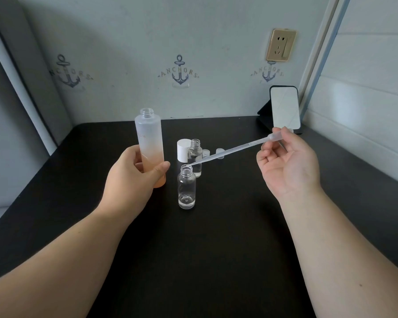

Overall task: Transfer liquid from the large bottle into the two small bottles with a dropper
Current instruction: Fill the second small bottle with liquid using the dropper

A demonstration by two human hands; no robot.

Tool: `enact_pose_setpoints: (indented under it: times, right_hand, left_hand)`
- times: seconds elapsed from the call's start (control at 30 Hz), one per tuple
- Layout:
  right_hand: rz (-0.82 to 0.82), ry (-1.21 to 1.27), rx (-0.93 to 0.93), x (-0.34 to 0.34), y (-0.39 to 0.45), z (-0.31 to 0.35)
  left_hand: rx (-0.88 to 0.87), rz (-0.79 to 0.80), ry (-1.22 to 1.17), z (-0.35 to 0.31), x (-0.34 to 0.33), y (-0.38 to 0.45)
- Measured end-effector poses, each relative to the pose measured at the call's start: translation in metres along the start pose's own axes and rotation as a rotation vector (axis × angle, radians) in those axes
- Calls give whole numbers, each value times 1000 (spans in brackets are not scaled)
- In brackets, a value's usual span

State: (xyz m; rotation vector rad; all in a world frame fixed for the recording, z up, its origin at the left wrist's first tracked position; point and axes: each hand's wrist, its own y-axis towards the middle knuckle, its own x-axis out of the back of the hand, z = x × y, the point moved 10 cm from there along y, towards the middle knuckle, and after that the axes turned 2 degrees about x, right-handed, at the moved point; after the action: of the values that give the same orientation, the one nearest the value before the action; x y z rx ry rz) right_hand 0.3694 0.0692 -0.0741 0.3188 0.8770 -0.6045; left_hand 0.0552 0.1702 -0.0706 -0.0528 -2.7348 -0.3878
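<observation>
My left hand (133, 173) grips the lower part of the large frosted bottle (149, 136), which stands upright and uncapped on the black table (216, 237). Between finger and thumb, my right hand (287, 166) pinches the bulb of a clear plastic dropper (230, 151). The dropper slants down to the left, its tip at the mouth of the near small clear bottle (186, 188). That bottle holds a thin layer of liquid at the bottom. A second small clear bottle (195, 157) stands just behind it, also uncapped.
A white cap (183, 149) stands behind the small bottles, and two small clear caps (206, 153) (220, 153) lie to its right. A phone on a black stand (285, 107) leans at the back right corner. Walls close in the table's back and right.
</observation>
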Motion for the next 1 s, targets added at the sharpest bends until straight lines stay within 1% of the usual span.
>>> enact_pose_setpoints:
  times: [0.17, 0.37, 0.43, 0.53, 0.6, 0.63, 0.7, 0.77, 0.8, 0.87, 1.0]
  right_hand:
    - [28, -32, 20, -2, 1, 2]
    - [36, -32, 23, -3, 0, 2]
    - [34, -38, 22, -4, 0, 2]
    - [29, -34, 23, -4, 1, 2]
    - [30, -38, 26, -3, 1, 2]
    - [34, -42, 28, -4, 1, 3]
    - [38, -47, 29, -4, 1, 3]
    - [39, -59, 30, -5, 1, 3]
    - [40, -63, 32, -5, 1, 4]
    - [38, -58, 33, -4, 1, 4]
    - [32, -50, 35, -2, 2, 4]
  left_hand:
    - [24, -3, -81, 1, 5, -5]
    - [-10, -193, -109, -7, 34, -13]
    - [-23, -201, -111, -10, 36, -15]
    - [-43, -119, -137, -14, 27, -20]
    - [-58, -30, -139, -16, 16, -22]
    - [-67, 40, -140, -18, 9, -24]
    - [-72, 229, -143, -21, -11, -28]
    - [-86, 401, -102, -22, -28, -34]
    - [-97, 460, -67, -22, -35, -37]
    - [-106, 518, 17, -20, -44, -39]
    - [-159, 482, 241, -17, -48, -35]
